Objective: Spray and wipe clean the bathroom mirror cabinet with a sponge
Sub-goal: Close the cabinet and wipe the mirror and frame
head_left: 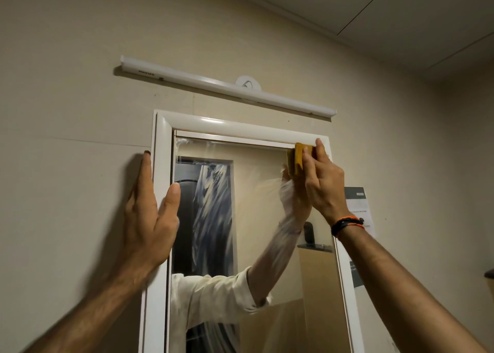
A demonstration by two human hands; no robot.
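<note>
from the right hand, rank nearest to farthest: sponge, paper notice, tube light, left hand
1. sponge, held in the right hand
2. paper notice, on the wall just right
3. tube light, above
4. left hand, across the mirror, on the frame's left side

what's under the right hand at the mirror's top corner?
A yellow sponge, gripped by the right hand against the mirror by the white frame. The glass beneath the sponge is covered.

home bathroom; mirror cabinet [160, 192]; tube light [227, 88] above it
</note>
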